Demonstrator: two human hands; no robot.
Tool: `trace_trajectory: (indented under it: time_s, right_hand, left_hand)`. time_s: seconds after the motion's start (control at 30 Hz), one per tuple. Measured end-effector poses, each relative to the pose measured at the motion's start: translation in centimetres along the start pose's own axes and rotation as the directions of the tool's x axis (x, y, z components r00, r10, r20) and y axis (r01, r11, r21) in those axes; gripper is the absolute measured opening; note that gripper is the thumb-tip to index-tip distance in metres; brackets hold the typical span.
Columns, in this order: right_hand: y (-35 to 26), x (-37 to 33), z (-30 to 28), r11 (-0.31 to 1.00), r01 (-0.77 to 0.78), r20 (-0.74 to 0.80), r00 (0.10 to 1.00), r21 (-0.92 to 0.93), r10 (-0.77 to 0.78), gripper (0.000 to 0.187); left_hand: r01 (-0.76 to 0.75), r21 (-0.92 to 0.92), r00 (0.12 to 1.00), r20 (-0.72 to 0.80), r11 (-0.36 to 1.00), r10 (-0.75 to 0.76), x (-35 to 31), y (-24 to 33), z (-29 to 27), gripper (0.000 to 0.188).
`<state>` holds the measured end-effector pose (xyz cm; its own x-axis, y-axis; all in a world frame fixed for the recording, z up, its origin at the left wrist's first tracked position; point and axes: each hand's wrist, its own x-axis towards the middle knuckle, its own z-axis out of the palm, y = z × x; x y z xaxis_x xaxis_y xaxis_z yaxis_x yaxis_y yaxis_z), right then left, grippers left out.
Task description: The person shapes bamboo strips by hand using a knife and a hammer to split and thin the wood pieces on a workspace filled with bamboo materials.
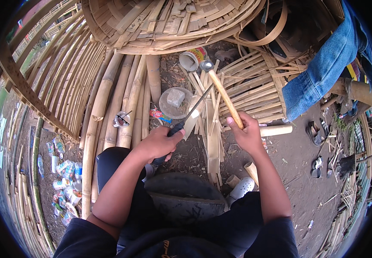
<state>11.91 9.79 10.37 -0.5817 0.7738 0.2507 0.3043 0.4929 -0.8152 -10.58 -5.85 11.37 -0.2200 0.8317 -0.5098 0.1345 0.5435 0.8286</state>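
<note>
a slim tool with a long, straight, dark metal blade and a black handle (198, 103) slants across the left side of the pale, flat split-bamboo strips (213, 155), its handle to their left and nearer the body, its tip out over their far part. a hammer with a smooth, yellowish wooden handle and a rounded, shiny silver metal head (225, 98) tilts along their right side, its head beyond their far end, its butt end to their right. whether either tool touches the strips cannot be told.
</note>
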Motion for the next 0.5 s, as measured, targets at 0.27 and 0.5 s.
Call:
trace_trajectory:
  time_s: [0.27, 0.5]
  right_hand:
    - [2.3, -1.6, 0.0, 0.991, 0.026, -0.085, 0.996, -0.133, -0.038, 0.031]
    - [0.2, -1.1, 0.4, 0.881, -0.233, -0.084, 0.972, -0.413, 0.218, 0.046]
  left_hand:
    - [-0.019, -0.076, 0.998, 0.057, 0.997, 0.024, -0.1, 0.1, -0.4, 0.043]
    - [-0.039, 0.094, 0.991, 0.133, 0.995, 0.027, -0.2, -0.6, 0.3, 0.047]
